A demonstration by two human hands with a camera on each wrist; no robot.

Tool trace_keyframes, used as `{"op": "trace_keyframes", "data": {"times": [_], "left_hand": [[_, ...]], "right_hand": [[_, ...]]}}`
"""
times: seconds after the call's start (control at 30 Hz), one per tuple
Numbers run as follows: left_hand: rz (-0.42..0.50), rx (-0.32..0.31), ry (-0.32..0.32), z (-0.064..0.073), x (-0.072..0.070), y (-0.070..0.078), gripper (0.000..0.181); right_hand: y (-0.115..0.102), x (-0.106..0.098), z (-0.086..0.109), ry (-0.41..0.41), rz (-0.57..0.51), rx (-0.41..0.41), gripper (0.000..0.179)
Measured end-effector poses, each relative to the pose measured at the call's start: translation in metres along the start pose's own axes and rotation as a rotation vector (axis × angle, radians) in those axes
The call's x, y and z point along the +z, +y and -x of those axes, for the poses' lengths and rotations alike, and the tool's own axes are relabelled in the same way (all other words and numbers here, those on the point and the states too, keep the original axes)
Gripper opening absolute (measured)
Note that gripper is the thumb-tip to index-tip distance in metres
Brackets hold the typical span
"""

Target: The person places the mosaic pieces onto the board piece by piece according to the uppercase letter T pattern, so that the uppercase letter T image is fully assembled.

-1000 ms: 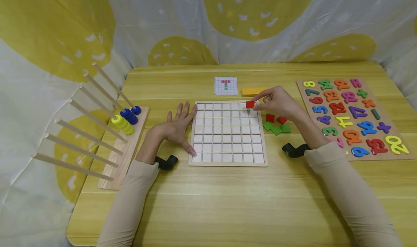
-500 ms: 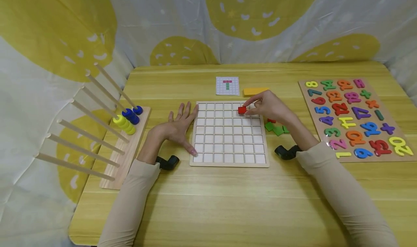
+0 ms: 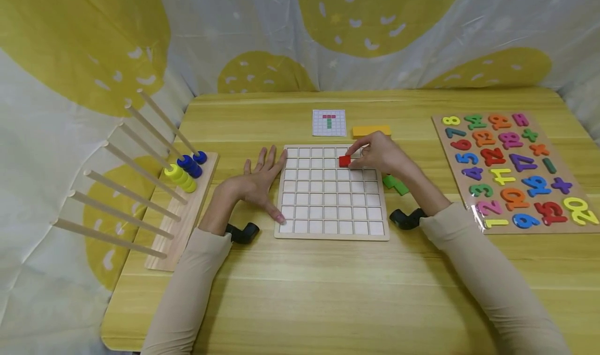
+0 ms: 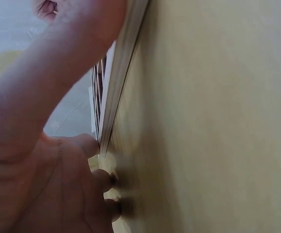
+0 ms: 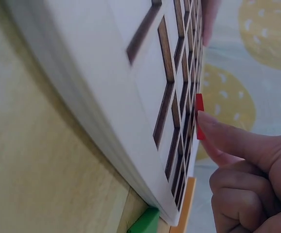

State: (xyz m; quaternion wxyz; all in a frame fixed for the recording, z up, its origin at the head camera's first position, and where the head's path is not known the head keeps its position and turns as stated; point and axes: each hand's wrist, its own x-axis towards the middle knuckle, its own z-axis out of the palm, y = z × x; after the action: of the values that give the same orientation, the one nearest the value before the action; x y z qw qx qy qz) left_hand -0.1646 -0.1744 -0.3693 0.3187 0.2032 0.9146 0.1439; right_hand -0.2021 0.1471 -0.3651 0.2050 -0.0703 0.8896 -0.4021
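Note:
A red square tile [image 3: 344,161] is pinched between the thumb and index finger of my right hand [image 3: 382,154], over the upper right part of a wooden grid board [image 3: 384,225]. In the right wrist view the red tile [image 5: 199,116] stands edge-on, close over the cells. My left hand [image 3: 255,188] lies with fingers spread at the board's left edge, its thumb on the lower left corner. The left wrist view has the fingertips [image 4: 101,179] down beside the board's side [image 4: 123,68]. Green tiles [image 3: 396,184] lie right of the board, partly behind my right hand.
Behind the board are a pattern card [image 3: 329,123] with a red and green T and a yellow-orange block [image 3: 371,131]. At left stands a peg rack [image 3: 180,214] with blue and yellow beads. A number puzzle board [image 3: 511,173] lies at right.
My right hand has carried the red tile leftward and slightly nearer, from the board's top right corner to further inside the grid. My left hand has stayed in place.

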Motion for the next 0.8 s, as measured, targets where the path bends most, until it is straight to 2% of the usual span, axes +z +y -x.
{"op": "trace_keyframes", "data": {"times": [0.3, 0.8], "left_hand": [[-0.016, 0.002, 0.009, 0.0003, 0.0005, 0.0011, 0.161], [-0.010, -0.001, 0.006, 0.0011, 0.0000, 0.0022, 0.162]], "right_hand": [[0.0030, -0.0001, -0.0017, -0.013, -0.005, 0.020, 0.032], [0.0031, -0.0007, -0.0030, -0.011, -0.010, -0.012, 0.030]]}}
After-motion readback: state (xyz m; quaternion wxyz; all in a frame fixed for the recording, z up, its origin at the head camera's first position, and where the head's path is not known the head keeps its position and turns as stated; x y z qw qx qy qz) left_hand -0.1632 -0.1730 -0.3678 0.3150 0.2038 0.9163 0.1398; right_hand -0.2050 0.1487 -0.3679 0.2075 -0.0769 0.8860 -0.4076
